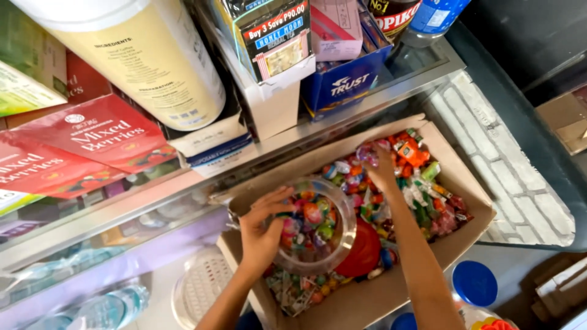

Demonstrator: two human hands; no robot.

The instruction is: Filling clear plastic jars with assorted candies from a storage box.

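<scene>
Candy jar [315,227] gripped by left hand [260,235], right hand [382,171] in candies [422,189], box [367,302] walls close

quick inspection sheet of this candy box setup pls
surface: brick-patterned floor beside a glass shelf edge
job's things: open cardboard box of wrapped candies; clear jar lying in it, part filled with sweets; red lid beside the jar
clutter: blue lids, white perforated round piece, water bottle
grippers: left hand grips the jar's mouth; right hand among the loose candies
cables: nothing seen
surroundings: shelf packed with red packets, a cream canister, a blue carton
</scene>
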